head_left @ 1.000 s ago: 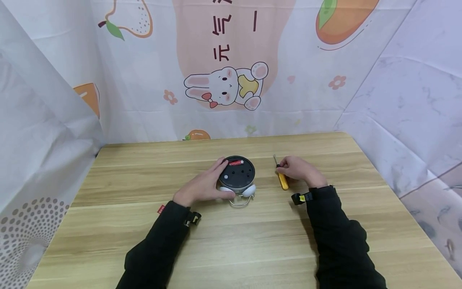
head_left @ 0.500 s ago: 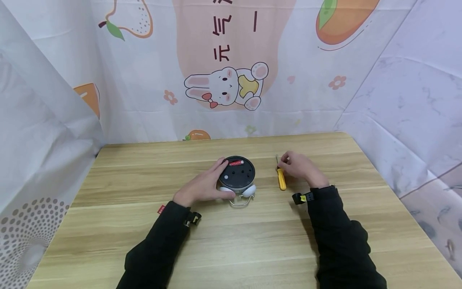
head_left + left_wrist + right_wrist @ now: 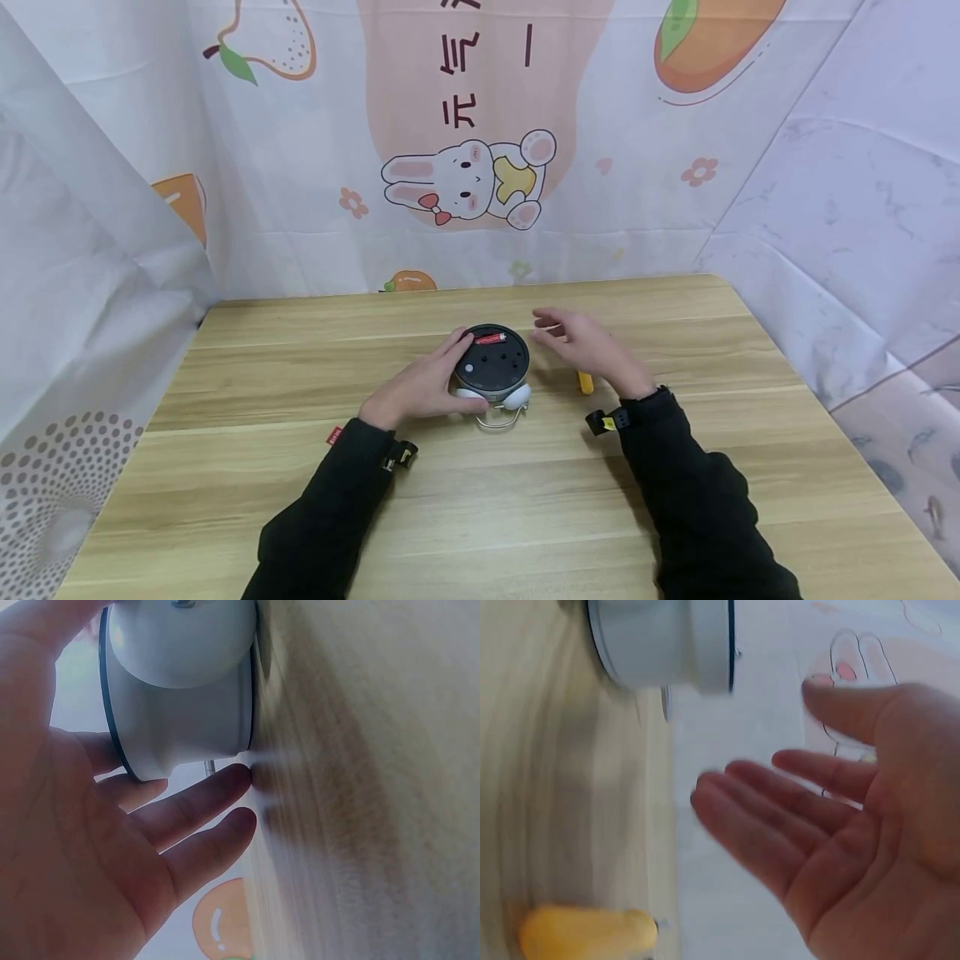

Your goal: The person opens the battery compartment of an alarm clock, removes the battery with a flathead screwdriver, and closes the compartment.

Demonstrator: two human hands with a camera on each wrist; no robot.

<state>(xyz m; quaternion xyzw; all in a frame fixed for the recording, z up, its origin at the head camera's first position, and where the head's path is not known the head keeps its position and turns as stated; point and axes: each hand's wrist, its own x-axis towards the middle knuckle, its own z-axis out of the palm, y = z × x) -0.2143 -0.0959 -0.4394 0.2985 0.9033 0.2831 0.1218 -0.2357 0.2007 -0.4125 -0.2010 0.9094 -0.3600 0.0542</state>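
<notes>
A twin-bell alarm clock (image 3: 497,367) lies face down on the wooden table, its black back up and its white bells toward the person. A red battery (image 3: 491,339) shows in its back. My left hand (image 3: 429,385) holds the clock from the left, thumb by a bell and fingertips at the rim. In the left wrist view, two fingers extend beside the pale casing (image 3: 180,724). My right hand (image 3: 588,343) hovers right of the clock, fingers loosely extended and holding nothing. Below it lies a screwdriver (image 3: 585,383); only its yellow handle shows in the head view, the shaft hidden.
The wooden table (image 3: 450,517) spreads around both arms. A white printed cloth (image 3: 300,183) hangs behind its far edge, and more cloth (image 3: 847,208) hangs on the right. The clock's wire handle (image 3: 497,423) points toward the person.
My right hand has let go of the screwdriver, leaving it on the table, and moved left toward the clock. The left hand and clock have stayed in place.
</notes>
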